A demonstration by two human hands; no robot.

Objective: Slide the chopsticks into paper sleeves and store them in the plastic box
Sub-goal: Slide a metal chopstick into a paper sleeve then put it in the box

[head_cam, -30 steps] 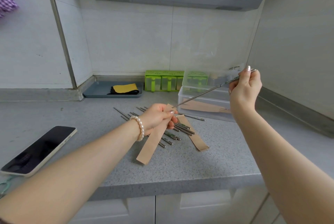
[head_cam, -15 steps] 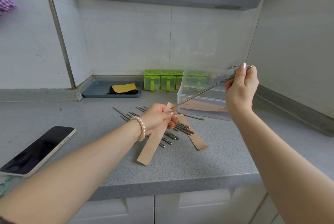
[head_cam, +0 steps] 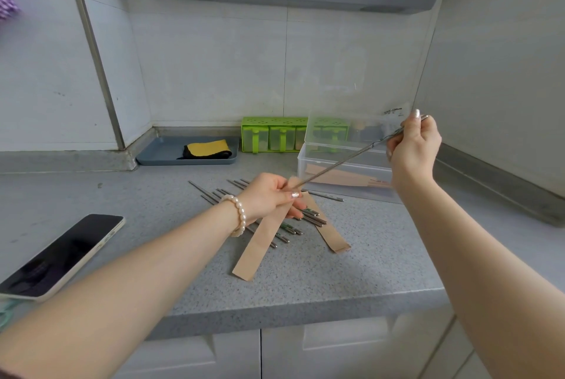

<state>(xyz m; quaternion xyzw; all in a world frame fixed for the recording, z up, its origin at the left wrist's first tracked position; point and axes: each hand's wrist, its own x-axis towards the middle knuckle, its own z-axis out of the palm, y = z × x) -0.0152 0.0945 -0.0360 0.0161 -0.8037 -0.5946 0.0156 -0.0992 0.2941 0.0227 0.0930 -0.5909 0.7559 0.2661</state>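
Observation:
My left hand (head_cam: pixel 272 196) pinches the top of a brown paper sleeve (head_cam: pixel 260 244) whose lower end rests on the counter. My right hand (head_cam: pixel 411 149) grips the upper end of metal chopsticks (head_cam: pixel 342 163), raised and slanting down-left, their tips at the sleeve's mouth. Several loose metal chopsticks (head_cam: pixel 287 219) lie on the counter under my left hand, beside a second paper sleeve (head_cam: pixel 328 230). The clear plastic box (head_cam: pixel 336 164) stands behind, lid propped open, with sleeved chopsticks inside.
A phone (head_cam: pixel 61 256) lies near the counter's left front edge. A grey tray (head_cam: pixel 159 152) with a yellow-black cloth and a green seasoning box (head_cam: pixel 272 137) stand against the back wall. The right wall is close to my right hand.
My right hand has drifted slightly left and up with the chopsticks; their tips stay at the sleeve's mouth. My left hand keeps its hold on the sleeve.

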